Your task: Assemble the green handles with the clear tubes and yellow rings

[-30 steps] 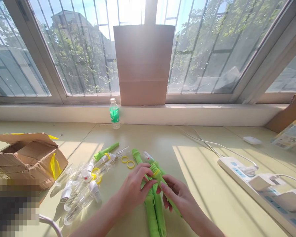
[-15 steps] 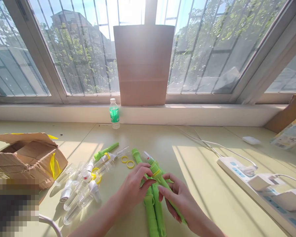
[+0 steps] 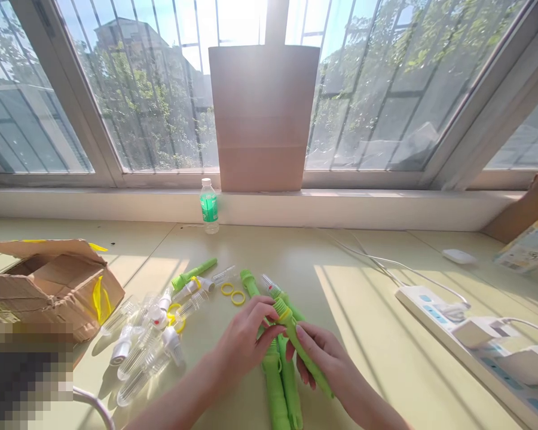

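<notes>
My right hand (image 3: 325,358) is closed around the body of a green plastic tube (image 3: 311,353), which slants up toward the left. Its upper end is threaded, with a yellow ring (image 3: 285,315) seated just below the threads. Thumb and bent fingers of my left hand (image 3: 246,334) pinch that threaded end; the exact contact of the fingertips is partly hidden. Beneath and beside both hands lie several more green tubes (image 3: 275,391). One of them, behind my hands, has a clear tip (image 3: 267,282) with a red spot. Two loose yellow rings (image 3: 238,297) rest just beyond my left hand.
Clear tubes (image 3: 138,376), white caps (image 3: 122,346) and yellow rings lie heaped at left, beside an open cardboard box (image 3: 76,292). A green-labelled bottle (image 3: 209,206) stands near the sill. To the right, a power strip (image 3: 457,340) holds plugs and cables.
My right thumb has moved up along the green tube toward the ring, and its fingers have shifted. The tube now sits slightly higher. My left hand stays at the threaded end.
</notes>
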`<act>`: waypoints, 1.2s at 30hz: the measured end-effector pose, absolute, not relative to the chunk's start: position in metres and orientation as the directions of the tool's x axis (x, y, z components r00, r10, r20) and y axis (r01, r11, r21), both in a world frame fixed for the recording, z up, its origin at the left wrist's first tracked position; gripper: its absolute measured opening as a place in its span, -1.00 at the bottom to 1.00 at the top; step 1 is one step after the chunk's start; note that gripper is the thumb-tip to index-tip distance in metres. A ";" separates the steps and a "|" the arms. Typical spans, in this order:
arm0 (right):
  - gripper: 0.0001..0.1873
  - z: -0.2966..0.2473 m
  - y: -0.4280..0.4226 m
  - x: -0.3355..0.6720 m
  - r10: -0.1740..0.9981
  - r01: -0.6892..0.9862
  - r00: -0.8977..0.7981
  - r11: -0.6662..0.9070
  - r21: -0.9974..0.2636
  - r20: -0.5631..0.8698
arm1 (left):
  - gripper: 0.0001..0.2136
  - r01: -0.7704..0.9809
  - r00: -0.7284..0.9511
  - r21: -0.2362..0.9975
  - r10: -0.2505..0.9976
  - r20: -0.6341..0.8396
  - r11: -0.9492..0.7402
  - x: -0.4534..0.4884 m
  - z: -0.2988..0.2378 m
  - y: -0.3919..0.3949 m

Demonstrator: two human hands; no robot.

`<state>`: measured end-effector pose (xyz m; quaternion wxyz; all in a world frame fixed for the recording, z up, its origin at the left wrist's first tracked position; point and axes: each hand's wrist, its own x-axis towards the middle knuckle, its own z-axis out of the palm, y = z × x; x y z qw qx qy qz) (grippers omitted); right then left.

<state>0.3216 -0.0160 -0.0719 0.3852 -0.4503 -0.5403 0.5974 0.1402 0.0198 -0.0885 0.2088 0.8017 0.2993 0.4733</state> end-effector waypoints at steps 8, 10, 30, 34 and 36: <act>-0.52 -0.077 -0.019 0.322 0.931 -0.056 -0.299 -0.238 -0.970 -0.211 | -0.89 0.297 0.383 0.632 0.695 0.608 -0.716 0.140 -0.089 0.019; -0.60 -0.078 -0.020 0.322 0.929 -0.076 -0.298 -0.251 -0.965 -0.219 | -0.89 0.298 0.381 0.624 0.689 0.616 -0.722 0.140 -0.090 0.019; -0.57 -0.079 -0.016 0.323 0.938 -0.002 -0.321 -0.142 -0.990 -0.133 | -0.89 0.339 0.368 0.612 0.700 0.612 -0.714 0.139 -0.088 0.019; -0.57 -0.081 -0.015 0.323 0.931 -0.007 -0.337 -0.150 -0.989 -0.139 | -0.89 0.355 0.355 0.602 0.699 0.621 -0.715 0.139 -0.089 0.018; -0.57 -0.081 -0.014 0.323 0.931 -0.012 -0.336 -0.156 -0.988 -0.143 | -0.88 0.362 0.344 0.597 0.698 0.629 -0.716 0.140 -0.091 0.018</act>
